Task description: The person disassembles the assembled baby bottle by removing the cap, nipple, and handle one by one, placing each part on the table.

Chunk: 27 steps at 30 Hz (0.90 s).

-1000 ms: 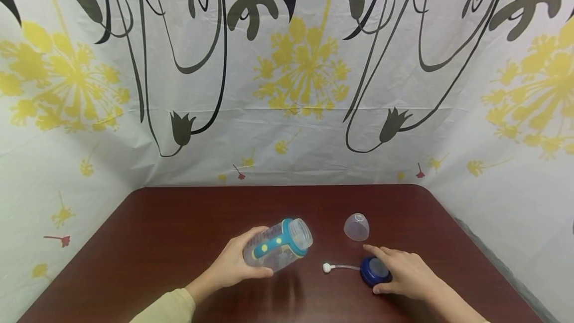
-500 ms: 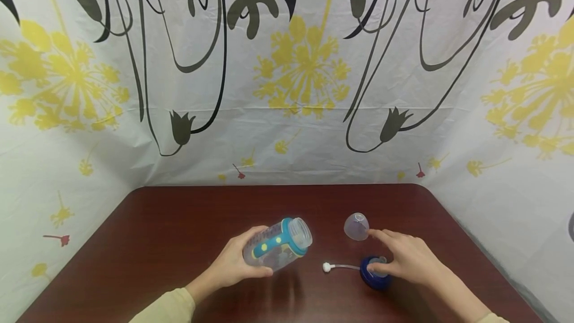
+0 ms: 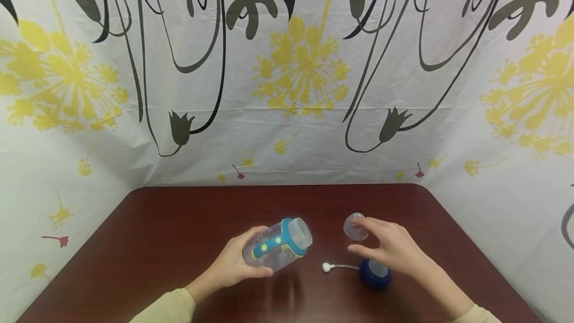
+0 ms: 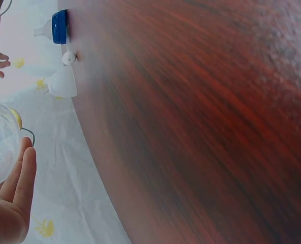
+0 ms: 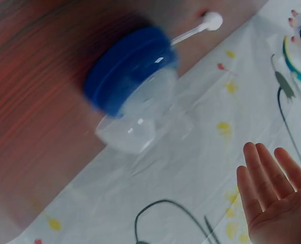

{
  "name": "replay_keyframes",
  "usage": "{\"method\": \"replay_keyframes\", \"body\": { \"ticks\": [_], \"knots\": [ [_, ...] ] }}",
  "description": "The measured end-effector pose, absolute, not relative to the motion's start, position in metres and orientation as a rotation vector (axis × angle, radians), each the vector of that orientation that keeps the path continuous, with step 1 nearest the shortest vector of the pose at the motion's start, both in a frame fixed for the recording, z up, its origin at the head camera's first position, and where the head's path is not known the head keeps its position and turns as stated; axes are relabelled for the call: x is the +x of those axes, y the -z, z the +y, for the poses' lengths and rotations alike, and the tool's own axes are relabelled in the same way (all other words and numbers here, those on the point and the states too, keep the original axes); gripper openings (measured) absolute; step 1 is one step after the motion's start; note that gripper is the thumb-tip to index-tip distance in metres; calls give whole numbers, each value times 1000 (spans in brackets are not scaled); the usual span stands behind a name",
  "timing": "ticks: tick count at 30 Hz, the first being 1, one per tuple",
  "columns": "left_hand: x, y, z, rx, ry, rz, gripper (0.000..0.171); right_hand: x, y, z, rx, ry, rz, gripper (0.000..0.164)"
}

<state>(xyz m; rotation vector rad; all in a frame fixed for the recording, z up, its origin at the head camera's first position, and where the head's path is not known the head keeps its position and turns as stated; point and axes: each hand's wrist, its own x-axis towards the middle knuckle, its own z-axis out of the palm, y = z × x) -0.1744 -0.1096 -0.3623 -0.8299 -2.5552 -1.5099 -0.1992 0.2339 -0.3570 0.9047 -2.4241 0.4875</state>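
seemingly the step is fetching the clear dome [image 3: 355, 234] on the table [image 3: 188, 228], needing a light pinch from the empty, unclenched right hand [image 3: 393, 244], while the left hand [image 3: 235, 261] grips the tilted bottle [image 3: 277, 245].

- We see a dark red-brown, wood-grained table [image 3: 202, 228] with rounded far corners; in the left wrist view its streaks show clearly and pale glare lies on one corner.
- Behind its far edge and along both sides we find a white, wrinkled sheet [image 3: 251, 128], crossed by a faint horizontal crease [image 3: 251, 109].
- On the sheet we make out three large yellow burst-shaped flower prints [image 3: 306, 66], one in the middle and one towards each side.
- Between them we notice grey-green tulip-shaped prints [image 3: 181, 129] on long, dark, looping stems [image 3: 222, 54].
- Lower down we spot small yellow prints [image 3: 281, 147] and tiny red prints [image 3: 419, 172].
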Motion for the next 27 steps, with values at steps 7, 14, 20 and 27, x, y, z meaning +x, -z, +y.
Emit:
{"method": "replay_keyframes", "body": {
  "ticks": [7,14,20,27],
  "knots": [
    [-174,363,-110,-826,1524,-2558,66,-201,364,206,1025,-626,-2425,41],
    [-174,363,-109,-825,1489,-2541,67,-203,370,187,1079,-595,-2404,41],
    [-174,364,-109,-834,1485,-2533,67,-205,375,178,1116,-616,-2393,42],
    [-174,363,-109,-844,1491,-2524,67,-208,379,168,1099,-677,-2433,45]
  ]
}}
